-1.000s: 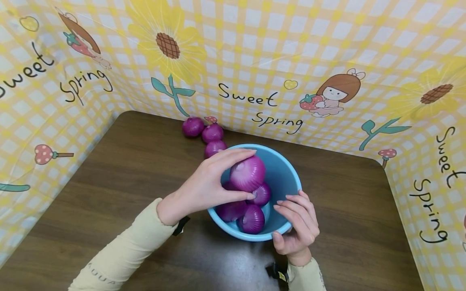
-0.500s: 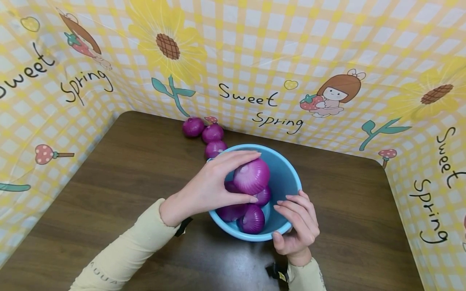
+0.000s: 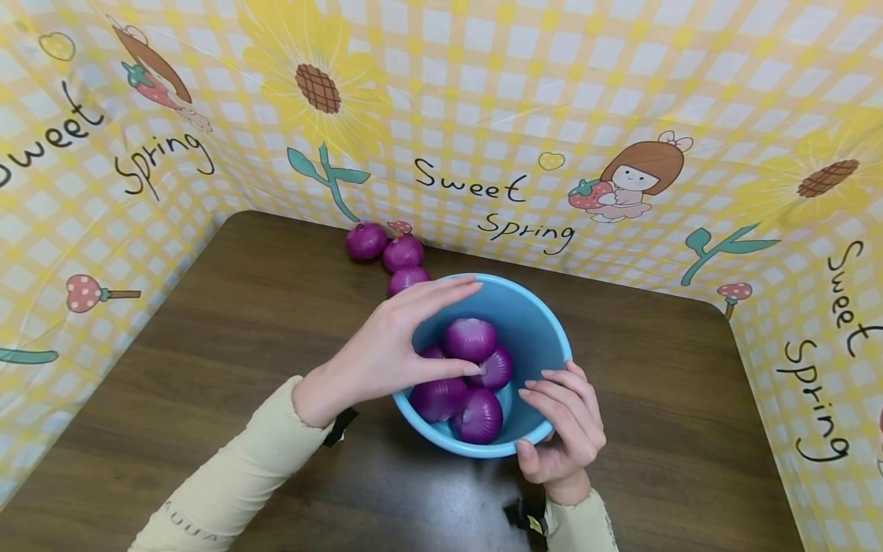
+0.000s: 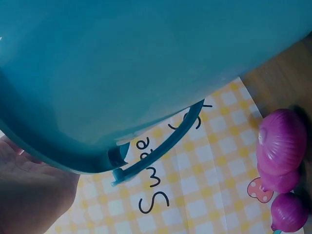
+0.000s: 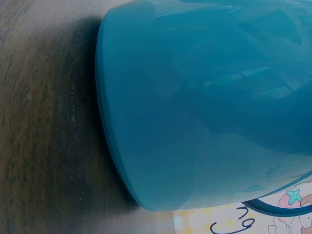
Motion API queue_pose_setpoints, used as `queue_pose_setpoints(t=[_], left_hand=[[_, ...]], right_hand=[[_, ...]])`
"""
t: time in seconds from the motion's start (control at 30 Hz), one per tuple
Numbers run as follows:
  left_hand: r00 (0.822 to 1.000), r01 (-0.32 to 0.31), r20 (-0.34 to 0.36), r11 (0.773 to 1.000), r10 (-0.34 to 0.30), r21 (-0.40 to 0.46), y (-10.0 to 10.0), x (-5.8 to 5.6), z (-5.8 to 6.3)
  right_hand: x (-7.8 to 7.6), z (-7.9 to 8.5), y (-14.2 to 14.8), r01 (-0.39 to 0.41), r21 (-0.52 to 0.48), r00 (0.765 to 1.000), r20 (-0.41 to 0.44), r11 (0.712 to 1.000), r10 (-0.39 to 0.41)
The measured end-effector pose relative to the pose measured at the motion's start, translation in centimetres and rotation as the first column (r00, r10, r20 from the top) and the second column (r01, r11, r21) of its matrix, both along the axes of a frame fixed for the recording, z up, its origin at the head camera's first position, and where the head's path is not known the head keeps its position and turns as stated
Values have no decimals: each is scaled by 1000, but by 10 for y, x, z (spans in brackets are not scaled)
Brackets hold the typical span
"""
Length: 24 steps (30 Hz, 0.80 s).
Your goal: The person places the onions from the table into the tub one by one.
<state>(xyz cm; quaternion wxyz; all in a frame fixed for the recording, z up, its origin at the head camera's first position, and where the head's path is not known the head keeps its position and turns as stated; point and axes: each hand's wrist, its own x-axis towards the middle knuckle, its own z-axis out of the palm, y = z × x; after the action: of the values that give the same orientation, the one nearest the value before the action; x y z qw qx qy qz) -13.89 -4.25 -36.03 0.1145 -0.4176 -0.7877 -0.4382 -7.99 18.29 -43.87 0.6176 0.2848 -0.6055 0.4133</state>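
My left hand (image 3: 393,337) is over the left rim of a light blue bucket (image 3: 545,326), its fingers and thumb spread wide with nothing held between them. Several red onions lie in the bucket; the uppermost onion (image 3: 471,340) sits just beyond my thumb, whose tip is in front of the pile. At the right rim, my right hand (image 3: 572,422) holds the bucket, with fingers reaching over the edge and the thumb at the near side. In the left wrist view, the bucket's wall (image 4: 146,63) fills most of the picture, its handle (image 4: 165,151) hanging out sideways.
Behind the bucket's left side, three more red onions (image 3: 366,241) form a short row on the dark wooden table (image 3: 228,322). A yellow checked cloth (image 3: 483,92) printed with flowers and lettering walls in the table at the back and both sides.
The onion in my left hand has been let go and now lies lower, on the others in the bucket. My left hand has drawn back slightly left. The right hand has stayed put.
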Motion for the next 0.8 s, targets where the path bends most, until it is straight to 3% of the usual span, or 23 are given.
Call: queue_pose_setpoints(t=[0.47,0.8], left_hand=[[997,-63,46,998,63,-8,-10,-2,-1],[992,-94,88,995,91,31,-16,-5,-1]], right_hand=[[0,1,-1,-5,-5,1000,-9,1000,5],[0,1,-2,-4,-11,1000,-14,1000,4]])
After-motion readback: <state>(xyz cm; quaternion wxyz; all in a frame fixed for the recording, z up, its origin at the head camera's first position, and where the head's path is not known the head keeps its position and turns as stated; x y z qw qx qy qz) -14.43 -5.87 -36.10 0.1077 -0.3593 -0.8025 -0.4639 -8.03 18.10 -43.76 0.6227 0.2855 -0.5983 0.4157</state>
